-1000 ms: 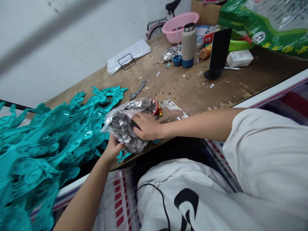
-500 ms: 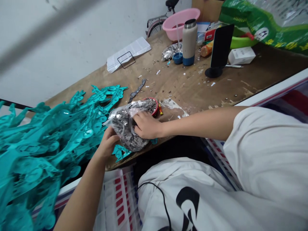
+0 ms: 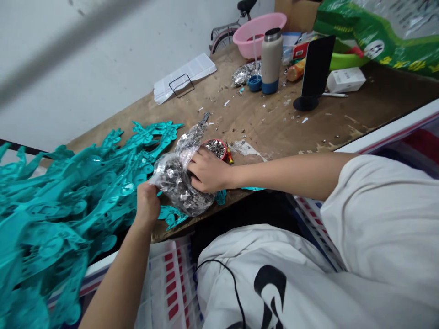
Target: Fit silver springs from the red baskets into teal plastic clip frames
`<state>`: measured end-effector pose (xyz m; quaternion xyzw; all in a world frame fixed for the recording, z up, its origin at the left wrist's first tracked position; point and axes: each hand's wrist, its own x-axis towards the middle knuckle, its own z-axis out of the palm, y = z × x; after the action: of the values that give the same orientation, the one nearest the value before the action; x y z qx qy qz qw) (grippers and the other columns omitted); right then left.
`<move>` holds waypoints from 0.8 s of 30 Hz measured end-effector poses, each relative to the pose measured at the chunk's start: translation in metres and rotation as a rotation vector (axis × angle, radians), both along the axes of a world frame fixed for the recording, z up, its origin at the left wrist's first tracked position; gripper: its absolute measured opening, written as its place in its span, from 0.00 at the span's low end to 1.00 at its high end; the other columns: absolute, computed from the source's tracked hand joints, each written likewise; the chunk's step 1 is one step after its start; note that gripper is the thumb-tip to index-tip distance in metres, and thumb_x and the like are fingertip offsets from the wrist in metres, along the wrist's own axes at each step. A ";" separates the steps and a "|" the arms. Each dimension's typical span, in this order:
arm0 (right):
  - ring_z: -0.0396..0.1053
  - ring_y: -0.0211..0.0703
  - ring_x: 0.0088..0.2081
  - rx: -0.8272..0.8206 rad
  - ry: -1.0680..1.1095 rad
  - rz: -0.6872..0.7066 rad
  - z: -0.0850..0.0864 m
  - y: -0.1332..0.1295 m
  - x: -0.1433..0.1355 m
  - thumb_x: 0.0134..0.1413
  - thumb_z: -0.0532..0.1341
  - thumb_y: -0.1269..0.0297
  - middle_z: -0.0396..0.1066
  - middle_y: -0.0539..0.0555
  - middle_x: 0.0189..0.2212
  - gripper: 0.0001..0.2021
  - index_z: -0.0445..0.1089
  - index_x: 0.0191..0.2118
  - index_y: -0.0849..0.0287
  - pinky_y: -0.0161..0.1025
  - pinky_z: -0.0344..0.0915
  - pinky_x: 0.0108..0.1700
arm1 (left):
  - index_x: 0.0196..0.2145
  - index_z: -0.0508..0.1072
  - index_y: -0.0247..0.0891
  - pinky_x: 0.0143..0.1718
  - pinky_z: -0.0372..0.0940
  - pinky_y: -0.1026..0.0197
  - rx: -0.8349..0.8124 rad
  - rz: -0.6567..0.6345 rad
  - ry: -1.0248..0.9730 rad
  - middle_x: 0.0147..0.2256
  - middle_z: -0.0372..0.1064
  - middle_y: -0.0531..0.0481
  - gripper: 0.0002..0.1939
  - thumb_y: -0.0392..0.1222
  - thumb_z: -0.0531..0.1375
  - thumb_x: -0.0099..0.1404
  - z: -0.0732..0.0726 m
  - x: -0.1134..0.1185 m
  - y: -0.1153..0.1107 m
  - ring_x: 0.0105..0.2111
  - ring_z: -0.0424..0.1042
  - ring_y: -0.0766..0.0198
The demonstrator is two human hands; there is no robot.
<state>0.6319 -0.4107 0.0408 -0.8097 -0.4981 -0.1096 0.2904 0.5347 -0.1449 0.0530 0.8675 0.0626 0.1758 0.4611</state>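
A clear plastic bag [image 3: 183, 194] full of small silvery metal pieces rests at the table's near edge. My left hand [image 3: 148, 200] is closed on the bag's left corner. Across the upper right part of the bag lies my right hand [image 3: 208, 170], its fingers curled into the plastic and the fingertips partly hidden. Just beyond that hand stands a round red container [image 3: 216, 147] of similar metal pieces, with a small red and yellow tube [image 3: 229, 156] beside it. Turquoise plastic parts [image 3: 103, 183] are heaped to the left of the bag.
On the brown table [image 3: 260, 119] stand a bottle [image 3: 271, 64], a black stand [image 3: 317, 68], a white box [image 3: 346, 80] and a pink basin [image 3: 257, 34]. A green bag [image 3: 387, 41] lies back right. Crates [image 3: 171, 278] are below the near edge.
My left hand has moved slightly up and left, pulling the bag's corner. Part of the bag now rises higher beyond my right hand, and the red container is more exposed.
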 end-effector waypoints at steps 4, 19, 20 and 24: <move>0.67 0.76 0.70 0.017 -0.151 0.048 0.005 -0.003 0.008 0.74 0.64 0.64 0.76 0.73 0.61 0.14 0.82 0.56 0.66 0.78 0.59 0.81 | 0.20 0.66 0.44 0.30 0.57 0.53 0.302 0.002 -0.054 0.21 0.56 0.50 0.54 1.04 0.47 0.56 0.015 -0.001 -0.016 0.26 0.57 0.58; 0.71 0.70 0.73 -0.209 -0.440 0.125 0.042 -0.017 0.025 0.79 0.62 0.61 0.80 0.69 0.61 0.18 0.86 0.55 0.68 0.64 0.60 0.84 | 0.19 0.55 0.47 0.31 0.45 0.55 0.547 0.177 0.093 0.20 0.48 0.53 0.33 0.73 0.55 0.69 0.028 -0.005 -0.036 0.24 0.52 0.63; 0.71 0.69 0.73 -0.222 -0.437 0.136 0.045 -0.018 0.028 0.80 0.62 0.61 0.80 0.70 0.61 0.18 0.87 0.54 0.69 0.62 0.61 0.84 | 0.20 0.55 0.47 0.30 0.44 0.55 0.549 0.189 0.090 0.20 0.48 0.53 0.33 0.73 0.55 0.70 0.026 -0.006 -0.033 0.24 0.51 0.63; 0.76 0.66 0.65 -0.248 -0.407 0.146 0.053 -0.020 0.038 0.77 0.62 0.65 0.84 0.69 0.54 0.16 0.88 0.49 0.69 0.61 0.66 0.79 | 0.20 0.58 0.46 0.29 0.44 0.55 0.536 0.225 0.078 0.19 0.51 0.52 0.34 0.73 0.54 0.72 0.020 -0.007 -0.023 0.23 0.52 0.63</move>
<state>0.6695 -0.4312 0.0942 -0.7623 -0.6130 -0.1872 0.0896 0.5278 -0.1684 0.0729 0.9521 0.1277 0.2025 0.1904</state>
